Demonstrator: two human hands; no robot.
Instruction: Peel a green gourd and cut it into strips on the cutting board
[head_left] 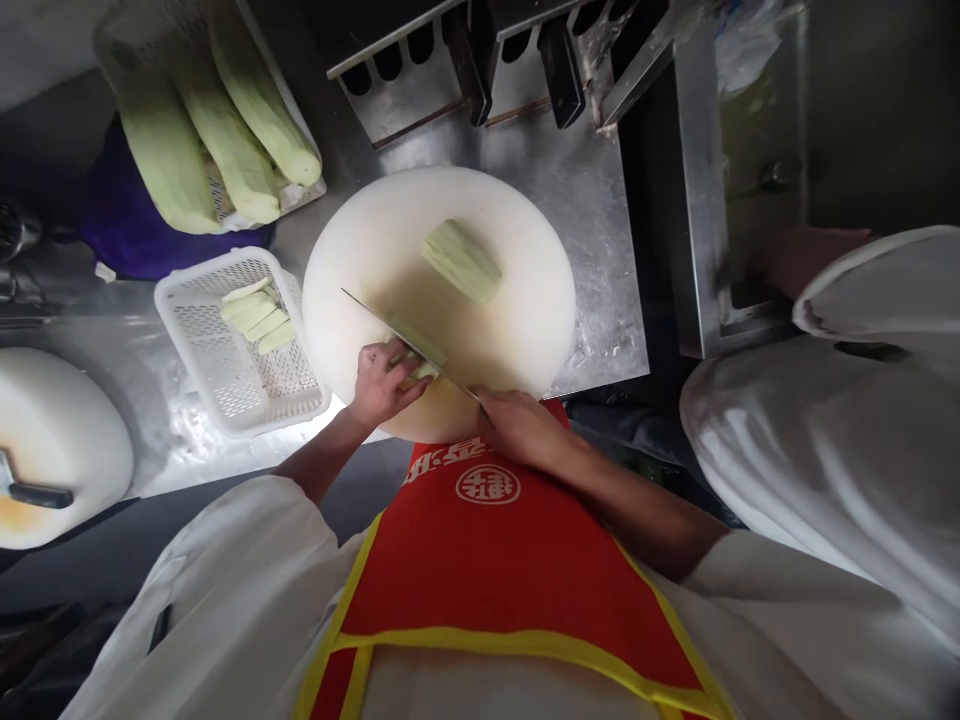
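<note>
My right hand (pixel 521 425) is wrapped round the handle of a kitchen knife (pixel 405 335), whose blade slants up and left across the round white cutting board (pixel 532 260). Against the blade's left side, my left hand (pixel 386 380) presses curled fingers onto a peeled pale green vegetable piece (pixel 422 372), mostly hidden under them. Farther back on the board lies another peeled chunk (pixel 461 262), apart from both hands. To the left stands a white perforated basket (pixel 225 395) holding several flat pale green slices (pixel 259 315).
Long peeled vegetables (pixel 240 165) fill a crate at the back left. Knife handles (pixel 561 75) stick out of a metal rack behind the board. Another round board (pixel 67 430) with a knife lies far left. Someone in white clothing (pixel 817 430) stands close on the right.
</note>
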